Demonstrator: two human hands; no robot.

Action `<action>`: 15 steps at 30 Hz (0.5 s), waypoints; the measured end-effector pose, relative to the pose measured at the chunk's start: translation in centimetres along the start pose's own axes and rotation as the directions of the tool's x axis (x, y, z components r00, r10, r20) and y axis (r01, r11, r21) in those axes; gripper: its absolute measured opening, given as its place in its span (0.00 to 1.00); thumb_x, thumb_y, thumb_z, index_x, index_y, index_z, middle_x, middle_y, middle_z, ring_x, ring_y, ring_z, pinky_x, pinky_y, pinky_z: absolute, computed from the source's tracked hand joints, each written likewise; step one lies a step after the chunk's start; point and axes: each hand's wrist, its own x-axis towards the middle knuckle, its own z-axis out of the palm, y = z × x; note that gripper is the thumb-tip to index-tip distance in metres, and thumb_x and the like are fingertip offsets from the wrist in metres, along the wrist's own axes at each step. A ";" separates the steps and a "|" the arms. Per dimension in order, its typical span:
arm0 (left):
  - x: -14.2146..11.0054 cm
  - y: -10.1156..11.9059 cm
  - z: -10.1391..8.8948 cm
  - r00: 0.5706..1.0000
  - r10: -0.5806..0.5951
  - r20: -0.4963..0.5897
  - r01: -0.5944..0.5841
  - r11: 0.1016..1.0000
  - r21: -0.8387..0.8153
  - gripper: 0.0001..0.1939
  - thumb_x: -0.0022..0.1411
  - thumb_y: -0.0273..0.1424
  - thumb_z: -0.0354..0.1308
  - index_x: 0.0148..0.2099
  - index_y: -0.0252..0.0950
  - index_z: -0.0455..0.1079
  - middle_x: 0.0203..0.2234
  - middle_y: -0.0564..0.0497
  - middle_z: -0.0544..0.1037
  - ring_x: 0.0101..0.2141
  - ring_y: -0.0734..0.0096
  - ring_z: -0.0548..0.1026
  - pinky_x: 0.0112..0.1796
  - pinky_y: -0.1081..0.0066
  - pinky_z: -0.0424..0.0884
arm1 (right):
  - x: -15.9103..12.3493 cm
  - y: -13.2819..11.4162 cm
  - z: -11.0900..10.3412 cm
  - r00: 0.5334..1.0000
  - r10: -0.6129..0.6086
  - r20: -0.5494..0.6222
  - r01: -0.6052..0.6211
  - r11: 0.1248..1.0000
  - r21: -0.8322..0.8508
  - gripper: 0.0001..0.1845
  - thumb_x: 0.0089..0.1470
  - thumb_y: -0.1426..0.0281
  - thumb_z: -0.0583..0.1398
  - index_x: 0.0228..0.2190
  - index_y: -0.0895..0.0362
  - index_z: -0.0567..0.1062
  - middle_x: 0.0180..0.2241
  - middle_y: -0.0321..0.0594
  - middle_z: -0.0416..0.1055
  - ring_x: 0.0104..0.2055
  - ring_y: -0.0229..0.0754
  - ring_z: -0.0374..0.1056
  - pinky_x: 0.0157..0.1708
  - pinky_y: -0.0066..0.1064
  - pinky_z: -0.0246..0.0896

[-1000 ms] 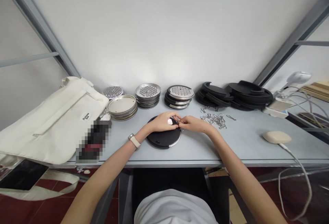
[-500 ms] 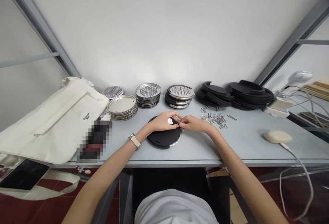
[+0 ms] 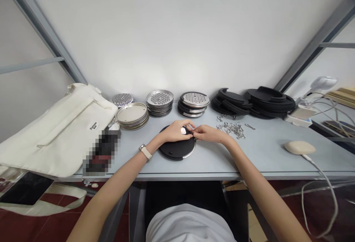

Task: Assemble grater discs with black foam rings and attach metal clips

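A round black disc with a metal rim (image 3: pixel 177 148) lies flat on the grey table (image 3: pixel 263 153) in front of me. My left hand (image 3: pixel 176 131) rests on its far edge, fingers curled and pressing it, with a white wrap on one fingertip. My right hand (image 3: pixel 206 133) meets it at the disc's far right edge, fingers pinched on a small metal piece that is too tiny to name. A loose pile of small metal hooks (image 3: pixel 232 129) lies just right of my right hand.
Along the wall stand stacks of perforated metal discs (image 3: pixel 160 102), plain metal lids (image 3: pixel 131 115), assembled black-and-metal discs (image 3: pixel 193 104) and black rings (image 3: pixel 253 102). A white cloth bag (image 3: pixel 55 131) lies at the left, a beige mouse (image 3: pixel 299 147) with cable at the right.
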 end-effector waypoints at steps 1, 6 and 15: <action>0.0 0.0 0.0 1.000 -0.002 -0.004 0.002 1.000 -0.002 0.17 0.52 0.27 0.60 0.46 0.36 0.67 0.36 0.52 0.78 0.40 0.70 0.75 0.44 0.71 0.67 | 0.0 0.0 0.0 1.000 -0.002 0.000 0.002 1.000 0.000 0.19 0.53 0.59 0.50 0.18 0.58 0.62 0.19 0.31 0.56 0.22 0.32 0.49 0.25 0.27 0.44; 0.0 -0.1 0.1 1.000 -0.008 -0.010 0.008 1.000 -0.004 0.16 0.52 0.26 0.60 0.45 0.36 0.67 0.35 0.52 0.78 0.39 0.70 0.75 0.44 0.71 0.67 | 0.1 0.1 0.0 1.000 -0.003 0.003 0.003 1.000 -0.012 0.19 0.54 0.58 0.50 0.18 0.58 0.62 0.19 0.30 0.57 0.23 0.32 0.49 0.25 0.27 0.44; 0.0 0.0 0.0 1.000 0.008 -0.014 -0.009 1.000 -0.018 0.15 0.52 0.26 0.60 0.44 0.36 0.67 0.35 0.52 0.78 0.39 0.70 0.75 0.44 0.71 0.67 | 0.1 0.3 0.1 1.000 -0.008 0.000 0.008 1.000 0.020 0.19 0.53 0.59 0.50 0.18 0.58 0.62 0.19 0.31 0.57 0.23 0.33 0.49 0.25 0.27 0.44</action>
